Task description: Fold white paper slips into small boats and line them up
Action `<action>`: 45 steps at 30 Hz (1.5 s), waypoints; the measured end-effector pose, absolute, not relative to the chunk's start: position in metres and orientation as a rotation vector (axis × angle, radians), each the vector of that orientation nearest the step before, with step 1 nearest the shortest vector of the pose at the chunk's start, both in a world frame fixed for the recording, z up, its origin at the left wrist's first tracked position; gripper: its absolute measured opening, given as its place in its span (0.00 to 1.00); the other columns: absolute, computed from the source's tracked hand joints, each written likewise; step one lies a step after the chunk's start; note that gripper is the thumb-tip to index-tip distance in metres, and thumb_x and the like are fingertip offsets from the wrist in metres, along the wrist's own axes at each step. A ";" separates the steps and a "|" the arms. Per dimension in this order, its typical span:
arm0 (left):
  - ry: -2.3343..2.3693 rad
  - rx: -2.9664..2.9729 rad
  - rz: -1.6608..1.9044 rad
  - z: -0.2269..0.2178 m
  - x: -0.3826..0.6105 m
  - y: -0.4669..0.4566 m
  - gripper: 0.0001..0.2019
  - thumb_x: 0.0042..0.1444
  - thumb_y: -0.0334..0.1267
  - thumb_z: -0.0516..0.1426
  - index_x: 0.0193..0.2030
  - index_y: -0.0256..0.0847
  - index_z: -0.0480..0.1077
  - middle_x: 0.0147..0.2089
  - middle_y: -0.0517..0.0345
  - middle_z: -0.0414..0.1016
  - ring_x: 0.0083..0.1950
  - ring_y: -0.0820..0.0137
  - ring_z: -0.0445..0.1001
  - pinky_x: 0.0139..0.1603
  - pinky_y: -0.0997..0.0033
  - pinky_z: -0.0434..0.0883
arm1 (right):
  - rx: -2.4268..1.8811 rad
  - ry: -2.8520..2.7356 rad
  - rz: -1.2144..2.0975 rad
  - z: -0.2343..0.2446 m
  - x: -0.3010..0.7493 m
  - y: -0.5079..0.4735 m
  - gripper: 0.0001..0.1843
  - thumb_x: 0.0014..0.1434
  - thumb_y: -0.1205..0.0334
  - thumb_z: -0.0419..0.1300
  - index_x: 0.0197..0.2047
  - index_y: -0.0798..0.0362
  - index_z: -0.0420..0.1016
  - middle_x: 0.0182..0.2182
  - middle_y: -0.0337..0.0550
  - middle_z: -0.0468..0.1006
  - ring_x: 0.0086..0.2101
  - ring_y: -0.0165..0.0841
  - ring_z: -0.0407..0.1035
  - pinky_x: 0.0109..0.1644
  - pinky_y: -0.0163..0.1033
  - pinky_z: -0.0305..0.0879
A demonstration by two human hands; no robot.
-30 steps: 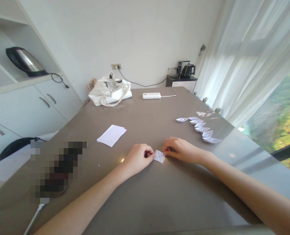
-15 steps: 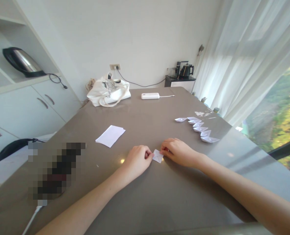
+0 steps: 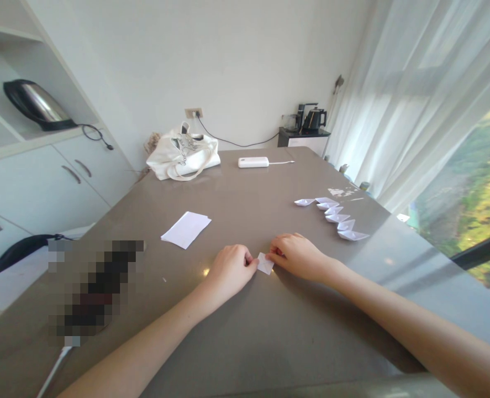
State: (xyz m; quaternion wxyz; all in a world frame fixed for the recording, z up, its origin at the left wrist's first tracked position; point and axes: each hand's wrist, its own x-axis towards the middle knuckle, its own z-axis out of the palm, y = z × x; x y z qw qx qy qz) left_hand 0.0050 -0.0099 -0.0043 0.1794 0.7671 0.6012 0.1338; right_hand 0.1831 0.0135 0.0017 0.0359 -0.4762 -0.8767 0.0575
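A small folded piece of white paper (image 3: 265, 265) is held low over the brown table (image 3: 245, 337), between my two hands. The fingers of my left hand (image 3: 234, 268) pinch its left corner. On the other side my right hand (image 3: 296, 255) grips the upper right edge, its thumb and fingertips closed and partly over the paper. Several white paper boats (image 3: 338, 217) stand in a slanting row beyond my right hand. A stack of white paper sheets (image 3: 185, 230) lies flat to the left, farther off than my left hand.
A pixelated dark object (image 3: 99, 290) with a white cable lies at the left. Toward the far end are a white bag (image 3: 182, 157) and a white device with a short cable (image 3: 253, 162). White paper scraps (image 3: 341, 192) lie near the right edge.
My right thumb and fingertips have shifted slightly left over the folded paper, and its crossed crease lines show less. My left hand keeps its pinch.
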 end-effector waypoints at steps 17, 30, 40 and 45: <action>1.696 2.296 0.311 -0.004 -0.003 -0.011 0.09 0.56 0.44 0.55 0.33 0.40 0.67 0.39 0.56 0.75 0.43 0.62 0.73 0.43 0.61 0.62 | -1.461 -2.460 0.527 -0.012 0.196 0.026 0.11 0.53 0.56 0.62 0.29 0.52 0.66 0.25 0.36 0.71 0.25 0.27 0.61 0.27 0.32 0.47; 1.663 2.155 0.298 -0.001 -0.008 -0.002 0.07 0.50 0.44 0.59 0.30 0.43 0.71 0.32 0.60 0.74 0.35 0.66 0.72 0.38 0.68 0.60 | -1.386 -2.400 0.743 -0.012 0.204 0.031 0.07 0.48 0.63 0.62 0.28 0.54 0.66 0.25 0.36 0.69 0.25 0.27 0.61 0.28 0.31 0.52; 1.523 2.055 0.546 -0.010 -0.006 -0.004 0.05 0.47 0.36 0.59 0.33 0.43 0.74 0.31 0.60 0.75 0.31 0.70 0.70 0.34 0.73 0.62 | -1.199 -2.283 1.103 -0.008 0.208 0.035 0.16 0.57 0.54 0.54 0.33 0.56 0.77 0.20 0.38 0.72 0.21 0.27 0.61 0.25 0.32 0.54; 1.491 2.053 0.572 -0.013 -0.008 -0.001 0.05 0.47 0.38 0.60 0.32 0.42 0.75 0.31 0.59 0.76 0.32 0.70 0.71 0.33 0.73 0.63 | -1.170 -2.343 0.772 -0.009 0.200 0.025 0.09 0.52 0.58 0.61 0.32 0.53 0.80 0.24 0.38 0.74 0.25 0.27 0.63 0.29 0.31 0.55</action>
